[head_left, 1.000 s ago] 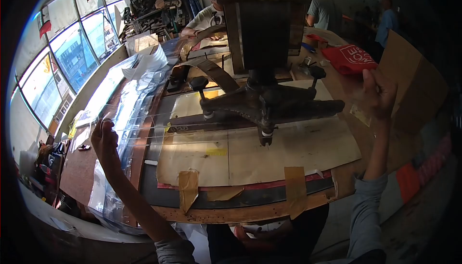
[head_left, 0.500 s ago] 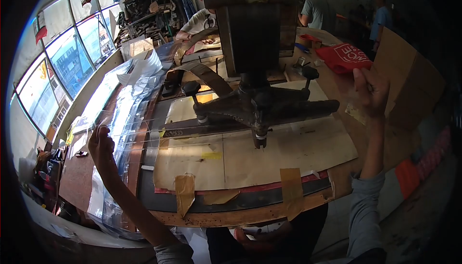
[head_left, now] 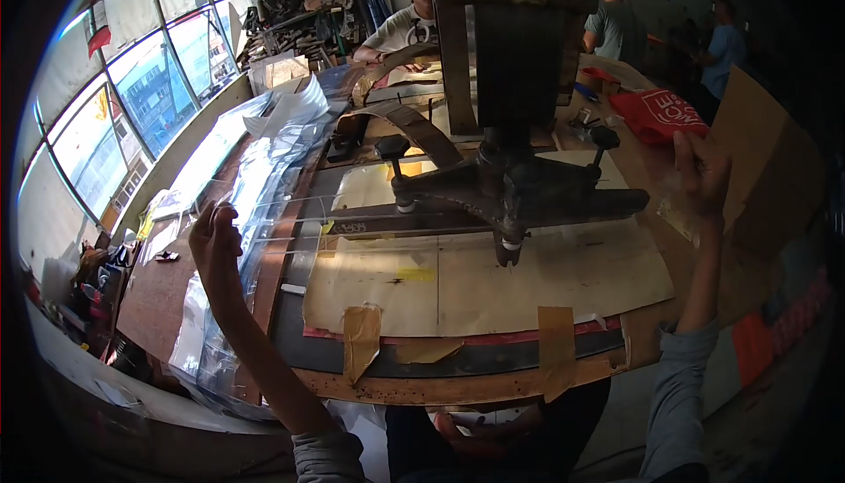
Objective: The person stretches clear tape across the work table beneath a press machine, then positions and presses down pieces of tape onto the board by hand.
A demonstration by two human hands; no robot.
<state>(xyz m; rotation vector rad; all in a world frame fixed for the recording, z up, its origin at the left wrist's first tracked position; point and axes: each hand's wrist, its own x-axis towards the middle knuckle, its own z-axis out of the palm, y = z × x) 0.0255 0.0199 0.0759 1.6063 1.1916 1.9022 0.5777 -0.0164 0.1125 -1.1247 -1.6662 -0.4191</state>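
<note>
Wood-edged worktable stands near bright windows, hands pinching what looks like clear film.

Left hand and right hand raised wide apart, fingers curled, forearms bare

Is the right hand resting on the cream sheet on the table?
No, the right hand is raised off to the right of the cream sheet, appearing just below the red bag with white lettering.
</note>
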